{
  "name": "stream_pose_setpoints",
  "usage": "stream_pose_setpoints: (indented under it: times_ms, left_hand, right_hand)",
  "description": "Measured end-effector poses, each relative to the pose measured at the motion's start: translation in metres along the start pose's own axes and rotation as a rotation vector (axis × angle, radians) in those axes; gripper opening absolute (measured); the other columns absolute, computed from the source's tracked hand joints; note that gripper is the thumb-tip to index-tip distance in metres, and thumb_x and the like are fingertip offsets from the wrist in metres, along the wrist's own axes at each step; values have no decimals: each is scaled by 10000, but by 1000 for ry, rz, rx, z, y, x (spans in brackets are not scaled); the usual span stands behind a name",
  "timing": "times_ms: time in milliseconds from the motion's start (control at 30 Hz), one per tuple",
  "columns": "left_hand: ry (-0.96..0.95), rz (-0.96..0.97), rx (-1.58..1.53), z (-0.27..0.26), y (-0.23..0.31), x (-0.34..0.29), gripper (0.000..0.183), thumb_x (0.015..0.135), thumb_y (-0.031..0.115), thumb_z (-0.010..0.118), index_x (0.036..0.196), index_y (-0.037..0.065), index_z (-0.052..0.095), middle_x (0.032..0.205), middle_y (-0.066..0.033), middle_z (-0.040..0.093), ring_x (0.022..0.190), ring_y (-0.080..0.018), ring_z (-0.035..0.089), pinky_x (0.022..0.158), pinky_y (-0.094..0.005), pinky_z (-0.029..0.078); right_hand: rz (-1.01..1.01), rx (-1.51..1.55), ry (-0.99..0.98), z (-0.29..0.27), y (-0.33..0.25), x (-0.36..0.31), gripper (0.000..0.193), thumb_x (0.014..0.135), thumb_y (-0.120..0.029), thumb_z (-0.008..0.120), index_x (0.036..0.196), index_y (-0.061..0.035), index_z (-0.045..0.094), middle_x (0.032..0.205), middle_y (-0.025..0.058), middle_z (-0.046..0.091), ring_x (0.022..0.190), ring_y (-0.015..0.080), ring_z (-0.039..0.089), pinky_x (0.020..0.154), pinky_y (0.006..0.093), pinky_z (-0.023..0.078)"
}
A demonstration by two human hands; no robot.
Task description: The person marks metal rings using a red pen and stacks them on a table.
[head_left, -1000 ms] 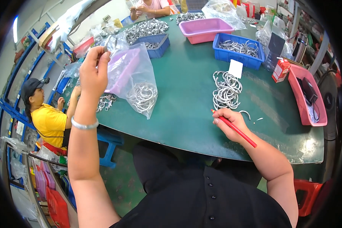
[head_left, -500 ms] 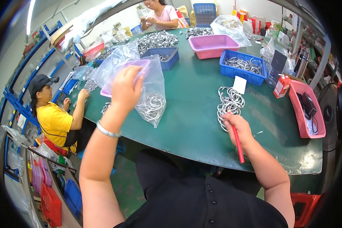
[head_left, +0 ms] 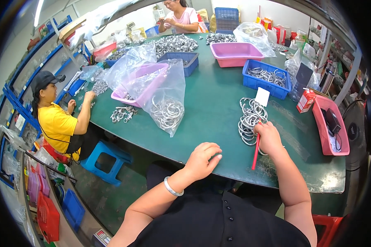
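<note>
My left hand point(head_left: 203, 159) hovers by the table's near edge, fingers loosely curved, thumb apart, holding nothing. In my right hand point(head_left: 269, 138) is a slim red stick-shaped tool point(head_left: 256, 154), its lower end pointing back toward me; its exact kind is unclear. Just beyond that hand lies a heap of silver metal rings point(head_left: 247, 120), with a small white card point(head_left: 262, 97) at its far end. Left of centre, a clear plastic bag point(head_left: 178, 82) holding more rings point(head_left: 167, 113) partly covers a pink-purple basin point(head_left: 138, 101).
Blue bins point(head_left: 286, 91), a pink basin point(head_left: 237, 61) and a metal-parts pile point(head_left: 175, 43) occupy the green table point(head_left: 210, 111). A red carton point(head_left: 306, 101) and pink tray point(head_left: 345, 149) stand right. Two co-workers sit left and far; a blue stool point(head_left: 105, 158) stands left.
My left hand has come away from the plastic bag and moved right and toward me to the near edge. My right hand still grips the red tool beside the rings.
</note>
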State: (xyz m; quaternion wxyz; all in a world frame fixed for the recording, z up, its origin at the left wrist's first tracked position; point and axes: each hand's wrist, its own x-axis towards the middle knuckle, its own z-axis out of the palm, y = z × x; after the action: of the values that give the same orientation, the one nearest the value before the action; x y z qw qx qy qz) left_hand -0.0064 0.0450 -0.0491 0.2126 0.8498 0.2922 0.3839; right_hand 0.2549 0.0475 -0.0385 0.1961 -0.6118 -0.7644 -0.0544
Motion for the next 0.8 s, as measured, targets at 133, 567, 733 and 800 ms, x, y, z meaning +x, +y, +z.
stream_pose_setpoints:
  times_ms: [133, 567, 733, 800]
  left_hand:
    - [-1, -49, -48, 2, -1, -7, 125, 750, 68, 594, 868, 23, 591, 922, -116, 590, 877, -274, 554, 756, -341, 446]
    - [-47, -211, -200, 2, -1, -13, 106, 771, 29, 564, 866, -6, 596, 890, -113, 603, 830, -205, 578, 738, -281, 446]
    - [-61, -225, -267, 5, 1, -10, 111, 779, 29, 555, 875, -8, 597, 901, -111, 600, 827, -184, 568, 729, -267, 441]
    - [-65, -222, -277, 6, 0, -10, 115, 784, 30, 550, 880, -11, 596, 902, -106, 598, 820, -172, 562, 725, -261, 438]
  right_hand:
    - [74, 103, 77, -11, -1, 6, 124, 638, 20, 549, 723, -68, 570, 719, 89, 580, 742, 284, 500, 646, 366, 419]
    - [333, 1284, 150, -13, 45, 25, 148, 710, 74, 578, 802, -34, 537, 753, 10, 550, 717, 84, 520, 669, 212, 433]
    - [396, 1330, 117, -14, 53, 25, 168, 708, 83, 580, 816, -39, 541, 777, 18, 556, 736, 96, 532, 695, 221, 442]
    - [313, 1487, 161, -14, 56, 28, 177, 702, 84, 588, 816, -44, 542, 778, 19, 559, 741, 102, 539, 691, 221, 444]
